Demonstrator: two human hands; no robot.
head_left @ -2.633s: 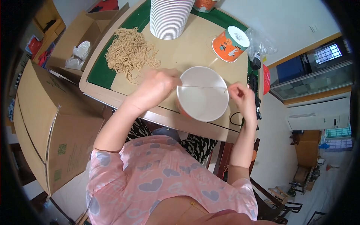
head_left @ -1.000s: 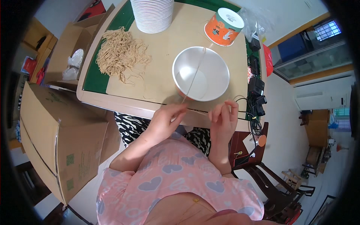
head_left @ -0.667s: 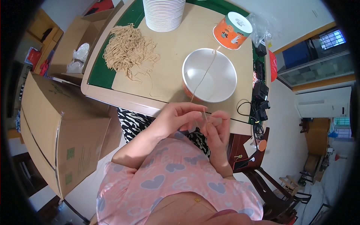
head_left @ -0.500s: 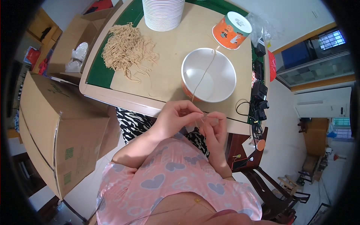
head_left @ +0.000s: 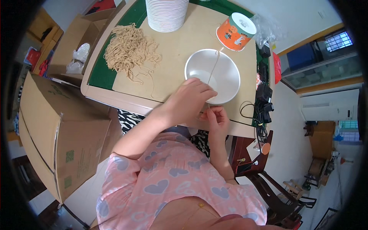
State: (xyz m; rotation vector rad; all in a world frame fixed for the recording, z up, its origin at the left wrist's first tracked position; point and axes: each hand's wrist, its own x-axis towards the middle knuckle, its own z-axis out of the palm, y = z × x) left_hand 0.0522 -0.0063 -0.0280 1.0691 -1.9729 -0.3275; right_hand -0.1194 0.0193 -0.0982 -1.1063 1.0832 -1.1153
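Note:
A white-lined paper bucket (head_left: 230,84) stands at the table's near edge, its mouth facing me. A beige cord (head_left: 213,69) runs from its far rim across the opening and passes under the fingers of my left hand (head_left: 188,100). That hand reaches over the near rim with fingers bent together; its thumb is hidden, and I cannot make out what it grips. Just below the rim, my right hand (head_left: 217,119) pinches the cord between thumb and fingertip. A tangled heap of beige cords (head_left: 128,51) lies on the table at the left, one loose strand trailing toward me.
A tall stack of white buckets (head_left: 167,15) stands at the back. An orange and green bucket (head_left: 234,32) sits upside down at the far right, beside clear plastic (head_left: 268,30). Black adapters and cables (head_left: 263,99) line the right edge. Cardboard boxes (head_left: 76,145) stand left of the table.
My hands were together in front of the bucket, both pinching at the cord. The left hand has moved up and right over the near rim; the right hand has stayed low with the cord.

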